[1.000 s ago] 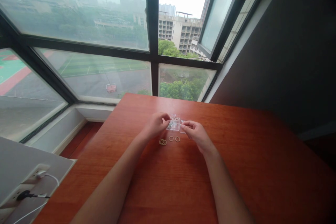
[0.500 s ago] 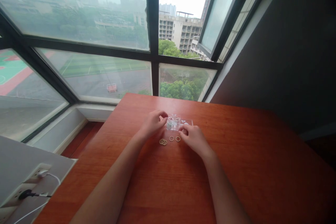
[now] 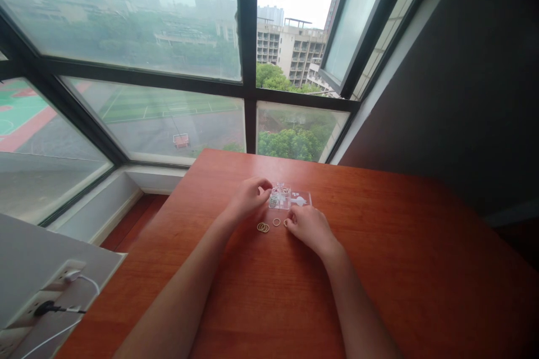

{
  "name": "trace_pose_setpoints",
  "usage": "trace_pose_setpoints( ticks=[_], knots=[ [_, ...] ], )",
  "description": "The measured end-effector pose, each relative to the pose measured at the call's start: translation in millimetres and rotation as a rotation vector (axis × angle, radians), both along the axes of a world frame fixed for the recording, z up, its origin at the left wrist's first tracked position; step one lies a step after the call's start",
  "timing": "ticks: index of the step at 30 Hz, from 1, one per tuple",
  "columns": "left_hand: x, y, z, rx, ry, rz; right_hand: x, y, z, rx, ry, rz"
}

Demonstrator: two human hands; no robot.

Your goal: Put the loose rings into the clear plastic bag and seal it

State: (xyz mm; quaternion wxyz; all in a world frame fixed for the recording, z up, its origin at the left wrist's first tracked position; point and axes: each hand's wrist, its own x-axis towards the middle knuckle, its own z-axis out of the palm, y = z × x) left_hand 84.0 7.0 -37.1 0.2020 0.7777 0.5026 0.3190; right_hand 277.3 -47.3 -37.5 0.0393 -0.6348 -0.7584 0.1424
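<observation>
A small clear plastic box with compartments lies on the table, its lid folded open to the right. Small rings fill part of its left side. My left hand is curled at the box's left edge, thumb and forefinger gripping it. In front of the box, my right hand bends down with its fingertips pinched on a pale ring, partly covered by the fingers. Just left of that, a single pale ring lies flat. Farther left is an overlapping row of several pale rings.
The reddish-brown wooden table reaches to a dark-framed window. A power socket with plugs and cables is on the low wall at left. A dark wall rises at right.
My right hand has moved down from beside the box and closed its fingertips on the right-hand ring. My left hand stays at the box. The view has shifted slightly.
</observation>
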Motion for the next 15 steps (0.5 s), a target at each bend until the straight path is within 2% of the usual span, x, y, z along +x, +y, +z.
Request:
trace_pose_setpoints(
  ticks=[4, 8, 15],
  knots=[
    [-0.9, 0.0, -1.0, 0.003, -0.011, -0.003, 2.1, 2.0, -2.6, 0.038, 0.090, -0.023],
    [0.4, -0.9, -0.6, -0.011, -0.054, -0.014, 4.4, 4.8, -4.0, 0.172, 0.272, -0.105],
    [17.1, -10.2, 8.6, -0.220, -0.248, -0.101, 4.6, 6.4, -3.4, 0.400, 0.494, -0.191]
  ],
)
